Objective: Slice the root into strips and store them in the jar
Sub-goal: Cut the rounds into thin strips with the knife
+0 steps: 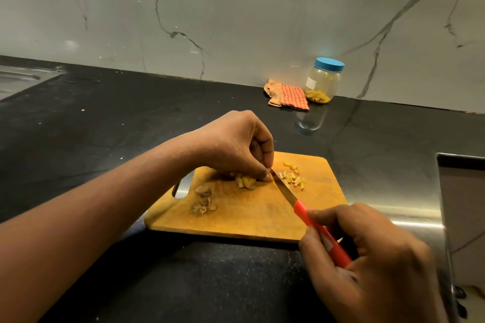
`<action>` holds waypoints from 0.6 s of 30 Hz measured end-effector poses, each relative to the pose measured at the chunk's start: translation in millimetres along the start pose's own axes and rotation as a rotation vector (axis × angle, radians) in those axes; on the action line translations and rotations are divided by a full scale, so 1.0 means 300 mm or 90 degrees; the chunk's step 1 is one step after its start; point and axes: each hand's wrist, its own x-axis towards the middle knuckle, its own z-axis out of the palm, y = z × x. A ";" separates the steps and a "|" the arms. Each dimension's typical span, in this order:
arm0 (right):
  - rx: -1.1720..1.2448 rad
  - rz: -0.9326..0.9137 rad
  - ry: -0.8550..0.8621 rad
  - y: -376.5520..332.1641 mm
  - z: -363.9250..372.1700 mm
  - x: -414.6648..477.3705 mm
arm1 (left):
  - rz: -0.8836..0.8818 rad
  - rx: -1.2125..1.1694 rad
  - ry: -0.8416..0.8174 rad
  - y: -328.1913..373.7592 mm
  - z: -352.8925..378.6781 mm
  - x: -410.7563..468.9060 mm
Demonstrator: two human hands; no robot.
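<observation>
- Well, nearest me the right hand is curled round the smooth red plastic handle of a small knife, whose narrow steel blade angles up and left across the board.
- The cutting board is a round-cornered wooden rectangle, honey-coloured and scuffed. It has a slot handle at its left end and lies on the speckled black stone counter.
- Brown, papery peel scraps sit in a loose heap on the board's left part.
- The left hand, fingers bunched downward, pins the knobbly yellowish root to the middle of the board. The blade tip meets the fingertips.
- Short pale-yellow strips lie scattered just right of the blade.
- Farther back, a crumpled orange checked cloth lies just beside a clear jar capped with a blue lid. More yellow strips lie in its bottom.
- Behind stands a glossy grey wall with dark veins.
</observation>
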 end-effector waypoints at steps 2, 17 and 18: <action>-0.004 -0.004 0.000 -0.002 0.000 0.002 | -0.003 0.002 0.003 0.000 0.000 0.000; -0.021 -0.024 -0.093 0.007 0.007 0.039 | -0.008 0.020 0.007 0.014 0.001 -0.006; -0.022 -0.029 -0.086 0.008 -0.007 0.035 | -0.007 0.020 0.007 0.013 0.001 -0.005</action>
